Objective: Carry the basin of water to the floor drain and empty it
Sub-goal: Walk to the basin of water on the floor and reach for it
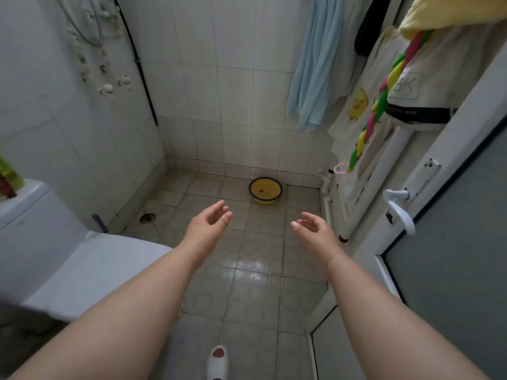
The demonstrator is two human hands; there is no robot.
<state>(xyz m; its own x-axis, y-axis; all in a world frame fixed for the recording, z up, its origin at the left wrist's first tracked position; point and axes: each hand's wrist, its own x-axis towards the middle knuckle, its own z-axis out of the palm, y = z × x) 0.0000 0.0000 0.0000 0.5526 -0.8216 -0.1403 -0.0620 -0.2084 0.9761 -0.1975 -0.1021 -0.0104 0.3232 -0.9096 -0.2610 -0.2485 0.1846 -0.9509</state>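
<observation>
A yellow basin (pixel 265 191) with a dark rim stands on the tiled floor against the far wall, holding water. The floor drain (pixel 147 218) is a dark round hole at the left, near the wall and the toilet. My left hand (pixel 210 222) and my right hand (pixel 312 227) reach forward, both empty with fingers apart and palms facing each other. They hang in the air well short of the basin, which shows between and beyond them.
A toilet (pixel 82 259) with its lid down fills the left side. An open door (pixel 439 242) with a white handle (pixel 400 212) stands at the right. Towels and clothes (pixel 384 86) hang on a white rail at the right. My white slipper (pixel 217 362) shows at the bottom.
</observation>
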